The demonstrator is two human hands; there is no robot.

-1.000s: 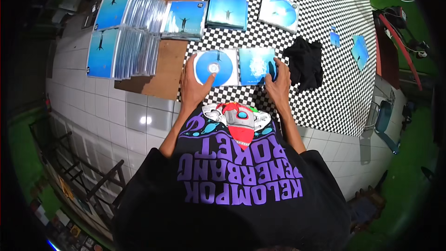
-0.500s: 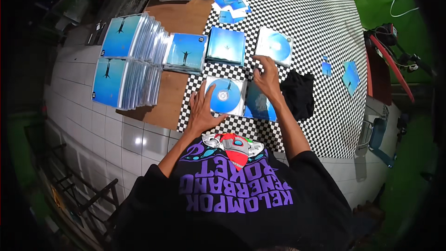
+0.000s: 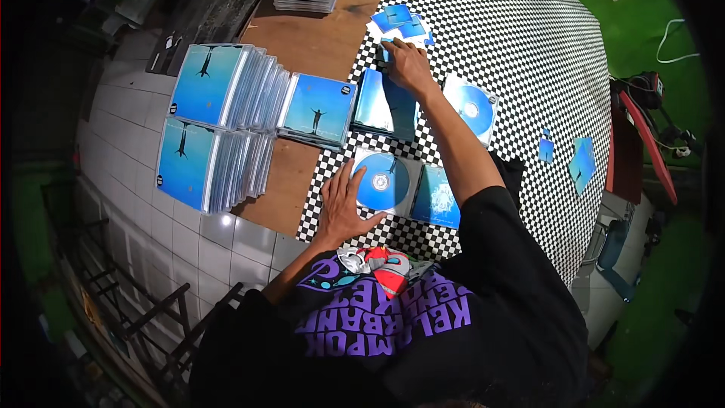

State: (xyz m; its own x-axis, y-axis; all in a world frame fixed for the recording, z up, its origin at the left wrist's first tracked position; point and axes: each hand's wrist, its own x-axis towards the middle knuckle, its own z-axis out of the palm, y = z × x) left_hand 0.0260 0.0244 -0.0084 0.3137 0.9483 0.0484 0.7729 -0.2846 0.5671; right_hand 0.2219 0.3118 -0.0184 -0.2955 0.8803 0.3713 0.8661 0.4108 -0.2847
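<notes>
Grip spread open, a person's left hand (image 3: 343,210) rests at the edge of an open disc case (image 3: 414,181) on the checkered bench (image 3: 513,49); the right hand (image 3: 408,66) touches a small blue card (image 3: 386,51), its grip's closure unclear.

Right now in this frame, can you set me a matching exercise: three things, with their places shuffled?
1. left hand
2. right hand
3. black cloth

A. partly hidden by the right arm
B. at the small blue cards
C. at the left side of the open disc case

Pairs: 1-C, 2-B, 3-A
</notes>
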